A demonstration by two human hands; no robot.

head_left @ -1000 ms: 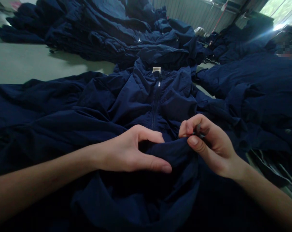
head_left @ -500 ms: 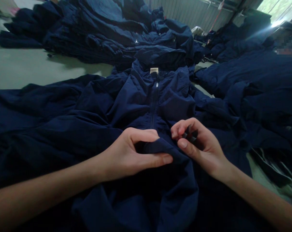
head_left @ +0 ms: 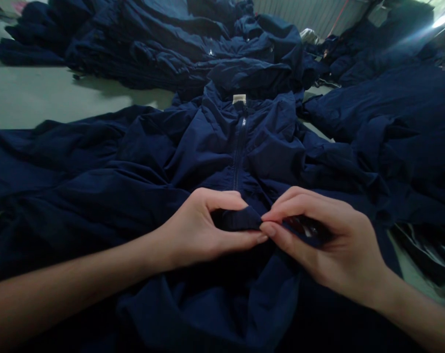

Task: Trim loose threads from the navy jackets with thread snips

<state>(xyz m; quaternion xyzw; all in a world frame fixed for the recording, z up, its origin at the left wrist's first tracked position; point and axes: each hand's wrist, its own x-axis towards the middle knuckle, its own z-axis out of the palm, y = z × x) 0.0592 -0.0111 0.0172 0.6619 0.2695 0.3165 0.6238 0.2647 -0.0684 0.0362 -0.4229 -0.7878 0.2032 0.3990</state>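
A dark navy jacket (head_left: 203,152) lies spread in front of me, its collar and pale label (head_left: 239,99) at the far end and a zipper (head_left: 240,152) running down the middle. My left hand (head_left: 207,225) holds a fold of the jacket between thumb and fingers, just below the visible zipper. The thumb and forefinger of my right hand (head_left: 318,235) pinch the same fold at its right tip, close to my left fingertips. Something dark with a shiny part sits within my right palm, mostly hidden by the fingers.
Behind the jacket rises a large pile of navy garments (head_left: 170,44). More navy garments (head_left: 402,103) lie at the right. A pale table surface (head_left: 60,95) shows at the left. Dark pieces with light edges (head_left: 424,250) lie at the lower right.
My right hand has moved onto the fold and now pinches its tip; before, it was slightly apart, with a dark object showing in its fingers. The view has shifted slightly.
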